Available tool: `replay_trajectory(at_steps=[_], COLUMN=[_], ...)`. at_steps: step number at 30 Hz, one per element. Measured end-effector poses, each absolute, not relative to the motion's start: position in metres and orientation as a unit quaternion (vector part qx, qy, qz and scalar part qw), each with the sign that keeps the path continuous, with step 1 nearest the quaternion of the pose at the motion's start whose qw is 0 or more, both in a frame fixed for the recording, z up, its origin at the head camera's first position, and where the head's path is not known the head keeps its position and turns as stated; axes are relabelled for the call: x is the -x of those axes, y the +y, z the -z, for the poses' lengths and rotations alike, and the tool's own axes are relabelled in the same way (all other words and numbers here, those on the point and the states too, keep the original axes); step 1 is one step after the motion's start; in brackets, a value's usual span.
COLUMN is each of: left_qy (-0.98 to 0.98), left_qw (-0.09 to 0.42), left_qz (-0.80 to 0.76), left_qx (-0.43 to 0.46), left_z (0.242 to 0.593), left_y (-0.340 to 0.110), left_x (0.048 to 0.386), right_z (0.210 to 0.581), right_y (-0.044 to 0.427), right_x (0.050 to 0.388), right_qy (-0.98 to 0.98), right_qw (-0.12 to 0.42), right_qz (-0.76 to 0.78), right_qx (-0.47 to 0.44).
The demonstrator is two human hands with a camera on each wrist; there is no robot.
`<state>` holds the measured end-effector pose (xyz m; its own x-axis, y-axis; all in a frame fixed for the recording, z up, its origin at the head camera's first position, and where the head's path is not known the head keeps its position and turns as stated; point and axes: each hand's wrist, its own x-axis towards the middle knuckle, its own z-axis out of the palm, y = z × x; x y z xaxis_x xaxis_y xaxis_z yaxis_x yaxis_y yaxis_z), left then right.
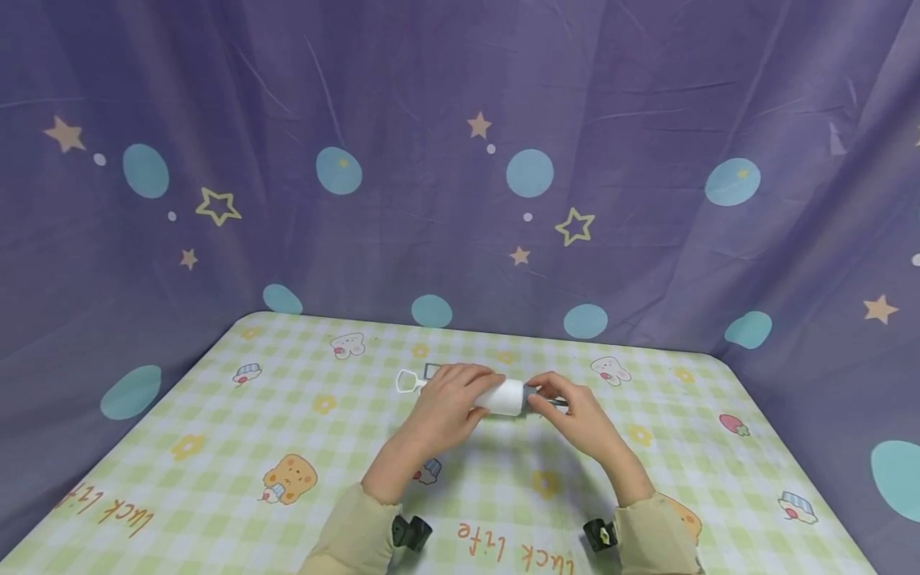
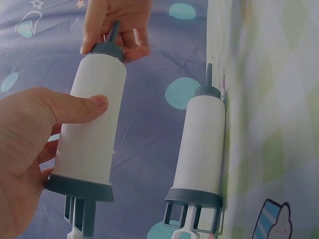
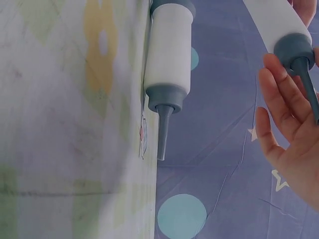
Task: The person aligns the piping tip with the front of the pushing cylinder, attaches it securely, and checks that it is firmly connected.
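My left hand (image 1: pixel 447 406) grips the white barrel (image 1: pixel 501 397) of a large plunger syringe with grey-blue ends, held above the table. In the left wrist view its thumb lies along the barrel (image 2: pixel 92 129). My right hand (image 1: pixel 578 415) pinches the grey-blue cap (image 3: pixel 294 49) at the nozzle end; the thin nozzle (image 3: pixel 306 82) points away from the barrel, beside the palm. A second, like syringe (image 2: pixel 202 142) lies on the table beyond the hands, apart from the held one. In the head view the left hand and held syringe hide most of it.
A green-and-white checked cloth (image 1: pixel 323 447) with printed cartoons covers the table. Behind it hangs a purple curtain (image 1: pixel 431 224) with stars and teal spots. A white loop handle (image 1: pixel 406 382) juts out left of the left hand.
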<state>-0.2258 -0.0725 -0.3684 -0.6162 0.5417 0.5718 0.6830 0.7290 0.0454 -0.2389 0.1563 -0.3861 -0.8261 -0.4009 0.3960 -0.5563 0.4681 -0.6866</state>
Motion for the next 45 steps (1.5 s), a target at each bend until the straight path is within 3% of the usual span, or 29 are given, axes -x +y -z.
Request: replay_trajectory(at_steps=[6,19,25,34,45], left_qy=[-0.888,-0.887,-0.888,-0.888,-0.876], left_qw=[0.275,0.275,0.274,0.278,0.32], left_qz=[0.13,0.135,0.135,0.128,0.113], left_qx=[0.345,0.345,0.344,0.344,0.344], left_z=[0.368,0.368,0.368,0.369,0.372], left_y=[-0.073,-0.072,-0.072,-0.071,-0.066], left_x=[0.226,0.228,0.227,0.226,0.227], right_z=[0.388,0.365,0.389,0.39,0.388], right_y=[0.158,0.15,0.157,0.156,0.157], right_x=[0.24,0.225,0.241,0.241,0.24], right_qy=[-0.858,-0.843,-0.847,-0.847,-0.84], right_qw=[0.08,0.134,0.124,0.112,0.094], right_qz=[-0.433,-0.417,-0.422,-0.427,-0.448], right_qx=[-0.263,-0.313,-0.297,-0.297,-0.291])
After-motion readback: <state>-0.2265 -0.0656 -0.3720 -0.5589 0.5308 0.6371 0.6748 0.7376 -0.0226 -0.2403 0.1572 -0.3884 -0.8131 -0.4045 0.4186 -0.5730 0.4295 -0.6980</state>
